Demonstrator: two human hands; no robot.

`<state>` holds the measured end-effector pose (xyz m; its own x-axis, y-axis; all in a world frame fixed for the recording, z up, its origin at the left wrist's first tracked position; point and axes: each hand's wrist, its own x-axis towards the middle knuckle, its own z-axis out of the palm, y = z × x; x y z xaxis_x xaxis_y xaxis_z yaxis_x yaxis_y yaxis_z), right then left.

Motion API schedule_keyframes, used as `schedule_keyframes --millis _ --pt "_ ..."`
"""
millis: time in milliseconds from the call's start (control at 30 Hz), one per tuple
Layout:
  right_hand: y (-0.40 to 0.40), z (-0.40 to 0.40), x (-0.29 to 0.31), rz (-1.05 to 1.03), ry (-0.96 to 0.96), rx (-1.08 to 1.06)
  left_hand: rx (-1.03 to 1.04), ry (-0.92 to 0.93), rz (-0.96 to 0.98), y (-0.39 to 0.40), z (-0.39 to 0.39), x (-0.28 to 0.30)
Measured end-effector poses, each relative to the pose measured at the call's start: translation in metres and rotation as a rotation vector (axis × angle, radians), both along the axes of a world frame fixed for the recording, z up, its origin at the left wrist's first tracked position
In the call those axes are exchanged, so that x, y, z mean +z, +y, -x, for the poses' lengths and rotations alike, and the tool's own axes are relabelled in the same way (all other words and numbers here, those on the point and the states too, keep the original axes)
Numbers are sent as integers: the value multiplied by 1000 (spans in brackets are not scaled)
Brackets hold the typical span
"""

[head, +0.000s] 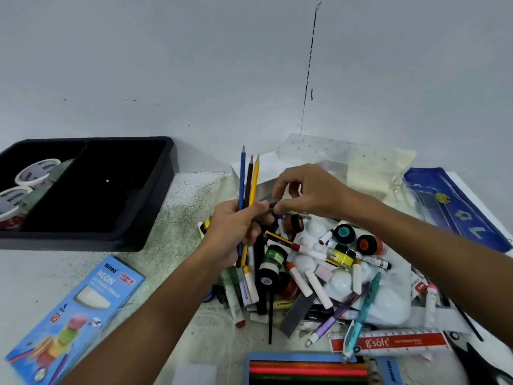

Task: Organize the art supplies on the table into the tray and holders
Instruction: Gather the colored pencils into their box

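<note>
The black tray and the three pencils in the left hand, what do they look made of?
The black tray looks like moulded plastic: matt, one piece, with rounded corners and a built-in divider. The three pencils look like painted wood, blue, brown and yellow, with bare sharpened tips. The left hand grips them upright.

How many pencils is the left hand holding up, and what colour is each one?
Pencils gripped upright in the left hand, by colour:
Blue pencil: 1
Dark brown pencil: 1
Yellow pencil: 1
Total: 3
The right hand pinches a thin green item beside them in its fingers; it is too hidden to say whether it is a pencil, so it is not counted.
</note>
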<state>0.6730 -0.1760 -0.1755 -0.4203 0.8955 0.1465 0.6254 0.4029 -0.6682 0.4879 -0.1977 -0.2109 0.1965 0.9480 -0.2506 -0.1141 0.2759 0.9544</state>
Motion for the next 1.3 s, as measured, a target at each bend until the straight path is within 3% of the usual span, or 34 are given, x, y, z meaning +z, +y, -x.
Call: schedule_keyframes --millis 200,400,533,667,767,967,1100,1300 --pt "-20 0 -11 -79 163 -129 192 -72 27 -2 17 4" --pt "-26 15 -18 179 300 -161 339 -249 72 -5 22 -3" --pt "-23 27 -21 562 734 -267 340 -270 99 -14 19 -9" --pt "-20 34 -20 658 1193 -277 250 -196 100 -27 17 -10" --pt "-18 30 -11 661 1154 -255 173 -143 104 -36 16 -7" --pt "-20 15 6 723 789 -141 22 -111 87 -52 21 6" --pt "-29 32 -7 773 787 -119 -93 -18 75 -62 12 12" --pt "-55 47 -15 755 886 -164 -174 -69 61 -72 4 14"
